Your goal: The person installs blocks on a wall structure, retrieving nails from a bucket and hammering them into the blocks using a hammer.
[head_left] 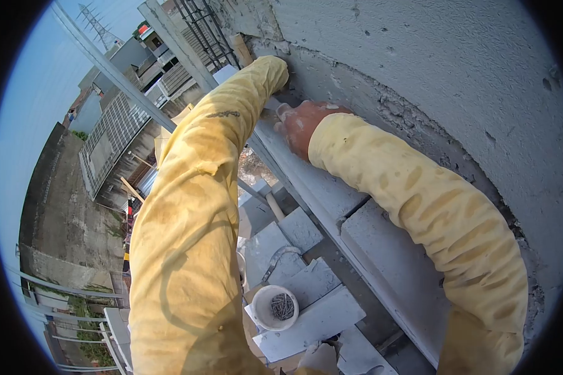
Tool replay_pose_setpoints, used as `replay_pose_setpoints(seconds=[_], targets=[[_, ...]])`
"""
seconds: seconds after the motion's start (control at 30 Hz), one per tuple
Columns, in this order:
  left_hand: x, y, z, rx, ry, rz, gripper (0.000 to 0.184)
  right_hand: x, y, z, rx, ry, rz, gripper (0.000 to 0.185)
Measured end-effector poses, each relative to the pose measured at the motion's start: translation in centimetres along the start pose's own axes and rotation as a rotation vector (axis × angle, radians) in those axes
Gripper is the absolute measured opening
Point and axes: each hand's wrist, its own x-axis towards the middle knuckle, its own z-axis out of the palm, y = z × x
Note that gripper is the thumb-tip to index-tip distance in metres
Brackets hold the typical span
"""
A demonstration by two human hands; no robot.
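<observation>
My left arm in a yellow sleeve (200,162) reaches forward to the foot of the rough grey wall (431,69). Its cuff hides my left hand, so neither the fingers nor anything in them shows. Just right of that cuff is my right hand (309,128), dusty and with curled fingers, low against the wall above a pale grey ledge (331,181). A small pale piece lies at its fingertips, partly covered; I cannot make out what it is. My right sleeve (419,206) crosses over the ledge.
Below the ledge, a white bucket of nails (276,307) stands among grey boards (313,325). A curved strip (280,259) lies nearby. Metal posts (178,47) and steel reinforcing bars (206,28) rise at the far end. Rooftops (116,147) lie far below on the left.
</observation>
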Motion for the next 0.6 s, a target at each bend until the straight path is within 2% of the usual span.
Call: replay_pose_setpoints(seconds=[0.1,0.2,0.4,0.47,0.6], targets=[[0.4,-0.2,-0.2,-0.012,-0.001,-0.001,0.029,-1.9,0.1,-0.7,0.033,0.053,-0.114,0.042],[0.5,-0.4,-0.4,0.0,-0.015,-0.004,0.03,-0.2,1.2,-0.7,0.034,0.044,0.061,0.042],[0.6,-0.2,-0.2,-0.022,-0.022,0.0,0.032,-2.0,1.1,-0.9,0.079,0.017,-0.079,0.041],[0.6,-0.1,-0.8,-0.01,-0.021,-0.001,0.032,0.3,2.4,0.2,0.02,0.057,0.032,0.039],[0.7,-0.1,-0.4,-0.028,-0.019,-0.004,0.034,-1.0,0.4,-0.6,0.022,0.051,-0.015,0.039]])
